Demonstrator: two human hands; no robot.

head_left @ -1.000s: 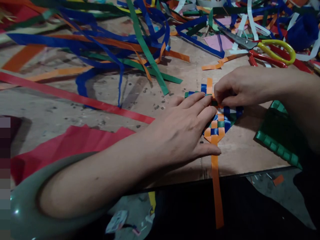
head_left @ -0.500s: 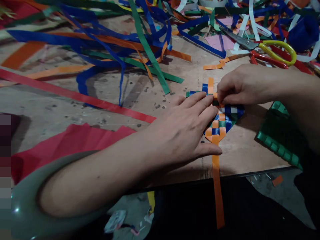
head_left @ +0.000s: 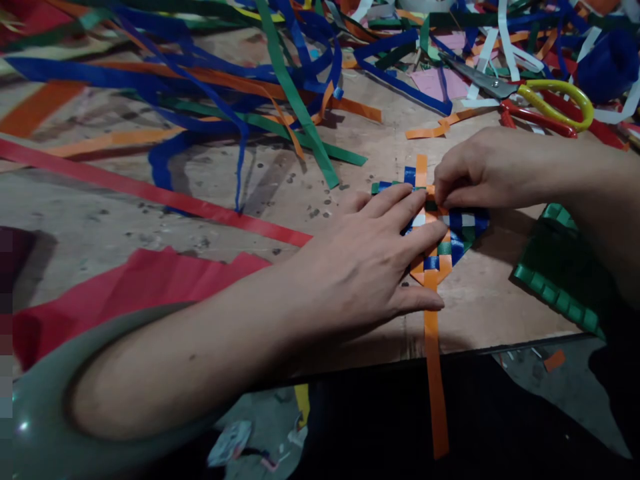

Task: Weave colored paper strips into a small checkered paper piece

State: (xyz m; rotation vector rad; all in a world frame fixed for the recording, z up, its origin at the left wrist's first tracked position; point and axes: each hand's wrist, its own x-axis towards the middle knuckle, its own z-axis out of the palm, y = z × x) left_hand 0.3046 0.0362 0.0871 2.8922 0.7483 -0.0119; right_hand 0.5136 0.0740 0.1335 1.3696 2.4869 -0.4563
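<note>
A small woven mat (head_left: 445, 248) of orange, blue, green and white strips lies near the table's front edge. My left hand (head_left: 370, 247) rests flat across its left side with the fingers spread, hiding much of the weave. From the mat's lower tip, a long orange strip (head_left: 435, 373) hangs over the edge. My right hand (head_left: 473, 170) is closed at the mat's upper right, thumb and forefinger pinching an orange strip (head_left: 431, 193) in the weave. The fingers cover the pinched part.
Scissors (head_left: 530, 100) with yellow and red handles lie behind my right hand. Loose strips, including a green strip (head_left: 300, 100) and a red strip (head_left: 150, 190), spread over the back and left. A folded green piece (head_left: 560, 273) sits at right, red sheet (head_left: 145, 287) at left.
One finger of my left hand has stretched slightly right across the mat, and a white square now shows between the fingers. My right hand has barely moved.
</note>
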